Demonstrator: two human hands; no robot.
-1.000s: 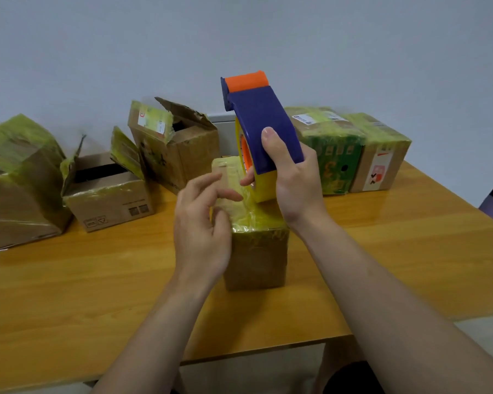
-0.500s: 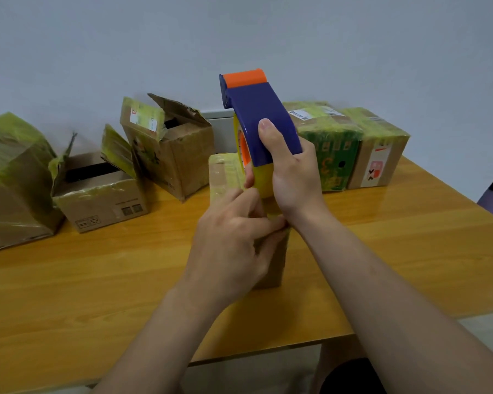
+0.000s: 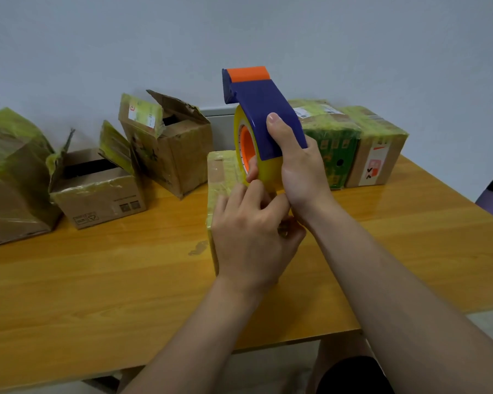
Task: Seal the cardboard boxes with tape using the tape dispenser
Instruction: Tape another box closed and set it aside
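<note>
On the wooden table (image 3: 97, 280), near its front edge and about the middle, stands a small cardboard box (image 3: 222, 177) wrapped in yellowish tape, and both hands are gathered over its top. The right hand (image 3: 302, 177) grips the tape dispenser (image 3: 264, 109), fingers curled round its blue body with the thumb laid flat along the upper face. The dispenser is held upright just above the far right part of the box, its orange tip pointing up and away. The yellow tape roll (image 3: 271, 172) sits inside the blue shell with an orange core showing on its left side. The left hand (image 3: 251, 240) is in front of the box and hides most of its near side. Its fingers are curled, with the fingertips against the lower edge of the roll and the thumb tucked beneath them. Whether they pinch a loose end of tape cannot be made out. Along the wall to the left lie a large crumpled box (image 3: 9, 177), an open box (image 3: 97, 191) with its flaps up, and a tilted box (image 3: 177, 149) with torn flaps. Behind the dispenser to the right, a green printed box (image 3: 336, 143) and a brown labelled box (image 3: 379, 157) stand side by side, touching, both closed and taped over.
</note>
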